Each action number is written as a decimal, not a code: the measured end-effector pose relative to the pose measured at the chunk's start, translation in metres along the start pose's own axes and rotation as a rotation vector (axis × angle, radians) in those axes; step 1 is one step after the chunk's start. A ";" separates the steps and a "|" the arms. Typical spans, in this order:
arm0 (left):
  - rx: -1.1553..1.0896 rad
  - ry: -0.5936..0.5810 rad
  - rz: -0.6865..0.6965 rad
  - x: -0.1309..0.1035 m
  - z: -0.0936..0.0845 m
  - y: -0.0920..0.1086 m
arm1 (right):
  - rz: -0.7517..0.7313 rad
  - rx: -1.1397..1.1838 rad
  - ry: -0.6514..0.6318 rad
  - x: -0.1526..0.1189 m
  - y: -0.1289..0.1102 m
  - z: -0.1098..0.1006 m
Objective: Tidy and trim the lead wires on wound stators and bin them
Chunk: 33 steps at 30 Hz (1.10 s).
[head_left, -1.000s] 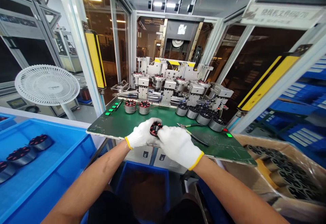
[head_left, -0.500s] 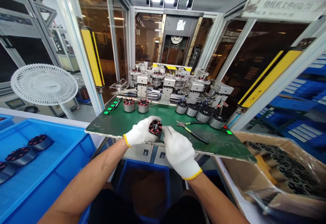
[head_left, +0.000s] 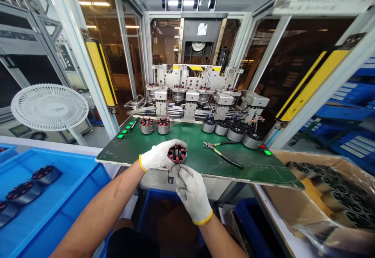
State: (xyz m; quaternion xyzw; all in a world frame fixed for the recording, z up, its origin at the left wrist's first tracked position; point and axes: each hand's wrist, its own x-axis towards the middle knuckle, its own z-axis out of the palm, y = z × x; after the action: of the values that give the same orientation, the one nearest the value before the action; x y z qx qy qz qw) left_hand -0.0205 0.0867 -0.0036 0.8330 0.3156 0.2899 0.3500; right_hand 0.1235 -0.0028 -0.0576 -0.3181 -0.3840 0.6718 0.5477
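Note:
My left hand [head_left: 159, 154], in a white knit glove with a yellow cuff, grips a motor stator [head_left: 182, 157] wound with red copper wire. The stator's open face is tilted up toward me above the green tabletop's front edge. Just below it, my gloved right hand [head_left: 192, 192] pinches a thin wire end at the stator's lower rim; the fingertips cover most of that wire. Two wound stators [head_left: 147, 126] stand farther back on the left of the table. To the right lie open cutting pliers [head_left: 224, 152] with black and green handles, near several black-topped stators [head_left: 235, 133].
Behind the green table [head_left: 140, 148] runs a winding machine [head_left: 191, 103] with several stations. A blue bin [head_left: 84, 172] with wound stators is at left, beside a white fan [head_left: 49, 107]. A cardboard box [head_left: 281, 195] of stator cores stands right. Yellow light-curtain posts [head_left: 101, 72] flank the opening.
My right hand has moved down and left from the stator's right side to its lower rim. My left hand still holds the stator. The whole view has shifted slightly.

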 end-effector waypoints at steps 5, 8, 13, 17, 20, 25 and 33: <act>-0.012 -0.014 -0.059 0.001 0.004 0.007 | -0.156 -0.356 0.233 0.005 0.015 -0.007; 0.000 -0.011 -0.127 0.003 0.005 0.011 | -0.293 -0.506 0.335 0.011 0.025 -0.012; -0.016 -0.031 -0.145 0.004 0.006 0.007 | -0.359 -0.580 0.393 0.013 0.031 -0.013; -0.079 -0.040 -0.166 0.002 0.007 0.001 | -0.365 -0.698 0.373 0.010 0.032 -0.016; -0.079 -0.070 -0.183 -0.001 0.006 0.004 | -0.379 -0.783 0.367 0.005 0.040 -0.022; 0.022 -0.030 -0.205 -0.012 0.005 0.007 | -0.245 -0.880 0.302 -0.021 0.052 -0.042; 0.201 0.279 -0.295 -0.031 0.025 -0.017 | -0.492 -0.941 0.479 -0.060 -0.045 -0.057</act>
State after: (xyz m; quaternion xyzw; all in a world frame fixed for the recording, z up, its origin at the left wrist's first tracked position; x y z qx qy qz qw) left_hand -0.0278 0.0638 -0.0388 0.7604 0.5065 0.3150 0.2567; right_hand 0.2060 -0.0477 -0.0470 -0.5718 -0.5694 0.1909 0.5590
